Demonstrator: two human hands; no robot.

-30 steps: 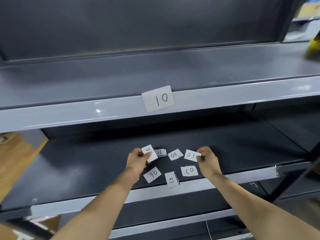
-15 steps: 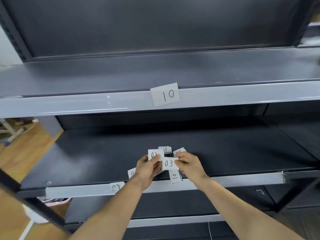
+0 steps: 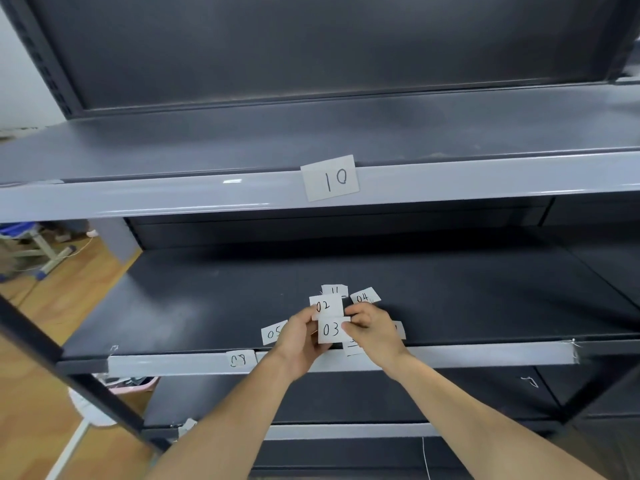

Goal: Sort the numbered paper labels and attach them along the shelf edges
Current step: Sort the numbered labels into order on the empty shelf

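- Hands: left hand (image 3: 298, 337) pinches the 02 label (image 3: 325, 305) and right hand (image 3: 372, 329) pinches the 03 label (image 3: 331, 330). Well apart a second ago, they now meet just above the lower shelf's front edge (image 3: 485, 355), with 03 overlapping 02.
- Lower shelf (image 3: 207, 306): the 11 label (image 3: 334, 290), 04 label (image 3: 363, 297) and 05 label (image 3: 273, 332) lie loose behind that edge.
- 10 label (image 3: 330, 178): fixed well above that edge.
- 09 label (image 3: 238, 359): stuck on that edge.
- Reading: labels are being gathered in sequence, and most of the attaching remains.
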